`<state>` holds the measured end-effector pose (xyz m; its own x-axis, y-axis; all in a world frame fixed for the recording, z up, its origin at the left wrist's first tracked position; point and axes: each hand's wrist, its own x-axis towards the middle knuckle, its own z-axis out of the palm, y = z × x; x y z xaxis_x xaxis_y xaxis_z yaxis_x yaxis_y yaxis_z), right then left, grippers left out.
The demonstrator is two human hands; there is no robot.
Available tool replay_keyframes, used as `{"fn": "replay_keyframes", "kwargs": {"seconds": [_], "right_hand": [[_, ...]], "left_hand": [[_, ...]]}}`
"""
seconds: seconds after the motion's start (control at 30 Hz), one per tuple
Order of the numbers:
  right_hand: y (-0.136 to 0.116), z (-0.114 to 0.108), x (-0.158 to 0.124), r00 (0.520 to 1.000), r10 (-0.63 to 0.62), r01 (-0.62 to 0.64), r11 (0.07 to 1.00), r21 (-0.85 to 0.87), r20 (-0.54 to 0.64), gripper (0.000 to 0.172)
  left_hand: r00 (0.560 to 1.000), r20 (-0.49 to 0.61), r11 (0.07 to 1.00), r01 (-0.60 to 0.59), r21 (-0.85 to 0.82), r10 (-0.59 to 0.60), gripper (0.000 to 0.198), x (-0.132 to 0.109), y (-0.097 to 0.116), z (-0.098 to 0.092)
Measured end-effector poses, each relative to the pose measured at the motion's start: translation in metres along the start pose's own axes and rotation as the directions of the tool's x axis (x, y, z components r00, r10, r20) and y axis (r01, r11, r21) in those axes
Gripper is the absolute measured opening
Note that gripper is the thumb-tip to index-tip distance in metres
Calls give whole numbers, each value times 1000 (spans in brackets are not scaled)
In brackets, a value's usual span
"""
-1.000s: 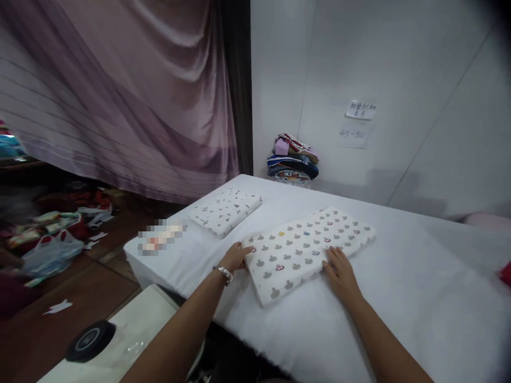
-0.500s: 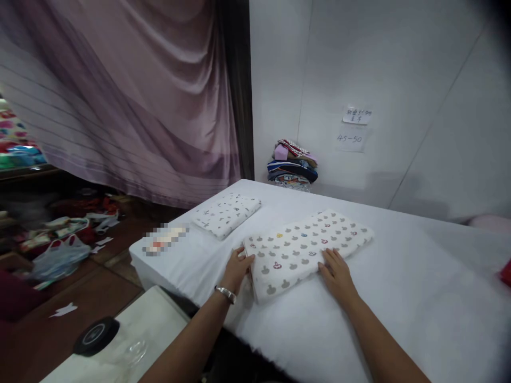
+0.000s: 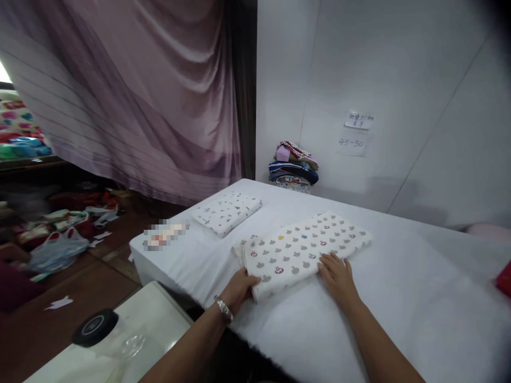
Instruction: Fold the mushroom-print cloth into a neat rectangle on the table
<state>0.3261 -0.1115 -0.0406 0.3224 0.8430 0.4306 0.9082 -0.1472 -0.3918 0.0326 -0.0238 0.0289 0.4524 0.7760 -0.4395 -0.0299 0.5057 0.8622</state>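
Head view: on the white-covered worktop (image 3: 399, 282), a small-print folded cloth (image 3: 227, 213) lies at left. Next, the left hand (image 3: 238, 289) grasps the near-left corner of the grey-print cloth (image 3: 297, 255), thumb on top. This folded cloth lies mid-worktop, long axis diagonal, near left to far right. The right hand (image 3: 339, 279) rests on its near long edge, fingers extended, ungripped.

The folded cloth (image 3: 299, 247) at centre is white with rows of grey motifs, a few red, blue or yellow. The second cloth (image 3: 227, 211), left of it, is white with small dark figures. Tabletop (image 3: 423, 303): white. Curtain (image 3: 159, 80), upper left: mauve-pink.
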Motion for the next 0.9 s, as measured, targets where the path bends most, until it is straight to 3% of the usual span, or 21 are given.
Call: {"fn": "replay_keyframes", "kwargs": {"seconds": [0.13, 0.27, 0.4, 0.5, 0.63, 0.73, 0.9], "right_hand": [[-1, -2, 0, 999, -5, 4, 1000, -18, -40, 33], [-15, -3, 0, 997, -74, 73, 996, -51, -30, 34], [-28, -3, 1, 975, -197, 201, 979, -32, 108, 37], [-35, -5, 1, 952, -221, 228, 974, -9, 210, 38], [-53, -7, 4, 939, -249, 253, 967, 11, 239, 41], [-69, -5, 4, 904, -303, 299, 952, 59, 302, 42], [-79, 1, 2, 885, -310, 305, 950, 72, 348, 44]], "left_hand": [[998, 5, 998, 60, 9, -60, 40, 3, -11, -7], [996, -70, 998, 57, 0, -57, 36, 8, -2, -8], [994, -108, 999, 9, -42, -14, 28, 11, 8, -4], [996, -84, 995, 0, -97, -8, 28, 8, 9, -1], [999, -36, 995, -4, -99, 1, 36, 4, 13, 2], [996, -82, 997, -45, -55, 40, 42, 10, 22, 0], [997, -71, 989, -45, -139, 36, 33, 20, 30, -5]]}}
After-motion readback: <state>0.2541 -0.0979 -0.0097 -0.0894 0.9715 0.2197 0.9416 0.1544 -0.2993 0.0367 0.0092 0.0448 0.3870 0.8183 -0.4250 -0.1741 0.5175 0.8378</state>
